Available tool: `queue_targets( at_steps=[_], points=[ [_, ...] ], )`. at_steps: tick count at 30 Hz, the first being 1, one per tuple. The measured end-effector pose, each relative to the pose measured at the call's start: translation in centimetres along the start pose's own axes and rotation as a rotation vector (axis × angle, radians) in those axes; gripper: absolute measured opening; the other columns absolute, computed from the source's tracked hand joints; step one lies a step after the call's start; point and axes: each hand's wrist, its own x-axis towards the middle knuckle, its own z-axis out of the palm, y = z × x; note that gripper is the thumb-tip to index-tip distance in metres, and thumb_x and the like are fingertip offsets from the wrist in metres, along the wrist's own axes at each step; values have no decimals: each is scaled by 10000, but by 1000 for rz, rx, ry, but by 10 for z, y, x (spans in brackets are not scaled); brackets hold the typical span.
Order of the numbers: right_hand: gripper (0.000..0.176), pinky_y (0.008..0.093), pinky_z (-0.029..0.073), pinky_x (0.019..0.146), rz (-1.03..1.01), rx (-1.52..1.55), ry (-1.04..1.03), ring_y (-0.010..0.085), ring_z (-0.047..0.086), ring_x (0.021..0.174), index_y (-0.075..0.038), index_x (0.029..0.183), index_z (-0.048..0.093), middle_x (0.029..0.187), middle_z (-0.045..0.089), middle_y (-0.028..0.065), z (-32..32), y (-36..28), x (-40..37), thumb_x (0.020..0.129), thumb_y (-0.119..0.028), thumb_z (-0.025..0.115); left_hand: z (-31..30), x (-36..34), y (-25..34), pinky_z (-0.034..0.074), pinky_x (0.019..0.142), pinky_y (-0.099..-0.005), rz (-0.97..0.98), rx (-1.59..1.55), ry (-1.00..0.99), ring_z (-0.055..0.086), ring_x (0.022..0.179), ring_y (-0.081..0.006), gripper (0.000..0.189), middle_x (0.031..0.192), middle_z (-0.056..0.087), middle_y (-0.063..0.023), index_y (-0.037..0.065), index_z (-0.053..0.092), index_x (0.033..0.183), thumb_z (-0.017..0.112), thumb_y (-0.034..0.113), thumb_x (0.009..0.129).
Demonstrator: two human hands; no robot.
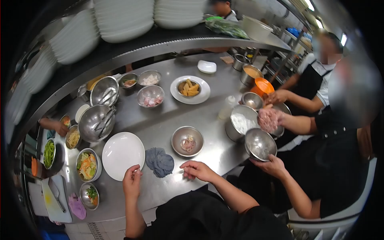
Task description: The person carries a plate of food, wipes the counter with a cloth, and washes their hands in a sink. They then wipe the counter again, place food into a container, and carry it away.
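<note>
My left hand point(132, 181) is over the lower right edge of a round white plate point(123, 150), its fingers loosely bent and nothing visible in them. To its right, my right hand point(198, 171) hovers at the front edge of the steel table, fingers apart and holding nothing. Just beyond that hand is a steel bowl point(178, 140) with some sliced shallots point(188, 143) at the bottom. A crumpled grey-blue cloth point(160, 162) lies between the plate and this bowl.
At right, a co-worker's hand point(270, 120) is coated in minced meat; their other hand point(276, 166) supports a steel bowl point(261, 145). A container of white powder point(243, 120) stands alongside. Bowls of cut vegetables point(87, 166), mixing bowls with tongs point(96, 124) and a cutting board point(56, 200) occupy the left.
</note>
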Motion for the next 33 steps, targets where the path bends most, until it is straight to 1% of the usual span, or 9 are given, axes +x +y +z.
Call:
queue_targets(
  at_steps=[3,6,8,9,11,13,14,26,33],
  points=[
    [218,213,455,534,35,6,63,61,548,605,-77,1113,590,768,612,6,11,21,-6,940,-174,497,7,-9,-11,465,649,-232,-92,-124,-126,566,736,-87,237,855,614,-31,14,597,1101,569,152,911],
    [217,229,453,531,34,-10,128,68,542,580,-75,1091,600,745,618,10,13,52,-8,924,-165,496,19,-22,-30,456,591,-213,-173,-138,-227,559,671,-79,226,846,623,-35,16,594,1089,555,162,921],
    [214,234,453,535,56,-39,204,71,540,572,-73,1082,602,734,619,14,9,72,-11,923,-170,498,26,-27,-42,411,472,-198,-306,-185,-341,519,553,-59,199,802,623,-36,25,593,1054,554,168,922],
    [212,238,454,538,77,-73,244,73,539,565,-70,1074,604,723,620,18,7,80,-12,922,-174,500,31,-27,-48,411,472,-198,-305,-183,-353,519,553,-59,199,802,623,-36,25,593,1054,554,168,922],
    [211,229,442,448,162,-113,383,71,527,526,-63,1065,598,721,616,25,2,97,-18,923,-183,499,42,-29,-62,339,378,-206,-407,-180,-414,463,447,-49,186,739,617,-34,40,590,1017,567,194,916],
    [207,223,442,406,120,85,449,69,525,516,-49,1058,585,725,604,26,-3,95,-21,926,-178,491,51,-30,-70,331,366,-210,-442,-157,-442,454,425,-53,191,715,611,-33,43,590,1006,572,209,913],
    [207,223,442,406,123,83,448,69,525,516,-49,1058,585,725,604,26,-5,96,-22,926,-178,491,55,-30,-74,323,353,-214,-474,-132,-469,445,404,-58,198,691,605,-32,46,590,995,577,225,910],
    [209,217,459,435,128,62,393,73,539,546,-32,1057,566,742,591,24,-7,93,-22,946,-185,480,62,-33,-75,311,324,-221,-461,-20,-424,449,396,-74,207,655,581,-25,49,587,968,572,246,907],
    [179,233,452,396,104,53,404,75,526,511,-82,1026,584,703,601,20,-6,104,-19,920,-195,495,64,-35,-77,308,313,-229,-447,-4,-413,444,380,-83,212,653,572,-34,53,569,967,569,258,912]
  ],
)
